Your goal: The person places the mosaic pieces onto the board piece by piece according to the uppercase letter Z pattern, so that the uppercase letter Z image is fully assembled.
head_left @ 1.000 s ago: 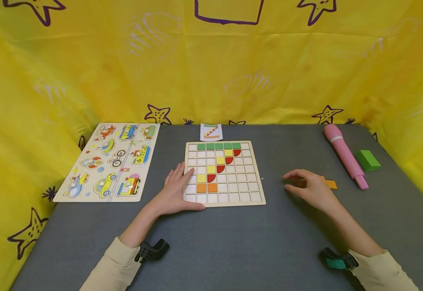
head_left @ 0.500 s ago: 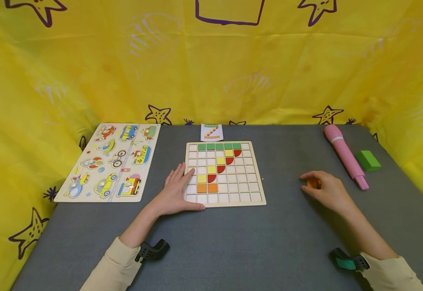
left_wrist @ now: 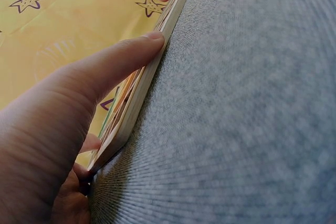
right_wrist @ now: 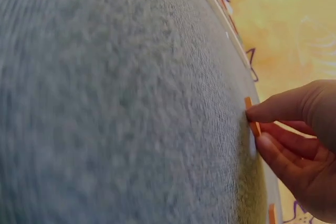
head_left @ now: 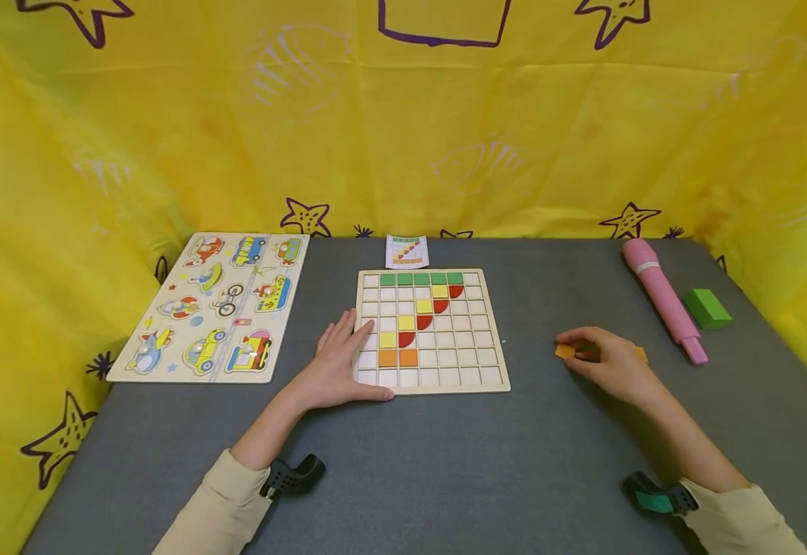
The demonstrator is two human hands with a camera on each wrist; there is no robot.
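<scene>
A square wooden grid board (head_left: 455, 378) lies mid-table, with a green row, a yellow and red diagonal and two orange tiles (head_left: 398, 358) set in it. My left hand (head_left: 334, 366) rests at its near left corner, fingers fairly straight along the left side; in the left wrist view the thumb (left_wrist: 123, 59) presses the board's edge. Right of the board, my right hand (head_left: 611, 362) pinches a small orange tile (head_left: 565, 351) between thumb and fingers, low over the table. Another orange piece (head_left: 642, 353) lies partly hidden behind that hand. A printed pattern card (head_left: 406, 252) lies behind the board.
A wooden vehicle puzzle (head_left: 212, 308) lies at the left. On the right are a pink microphone-shaped object (head_left: 663, 297) and a green block (head_left: 707, 308). The yellow patterned cloth (head_left: 403, 139) stands along the table's back edge.
My right hand first moved right to the orange pieces, then came back slightly left with an orange tile between thumb and fingers. My left hand has stayed on the board.
</scene>
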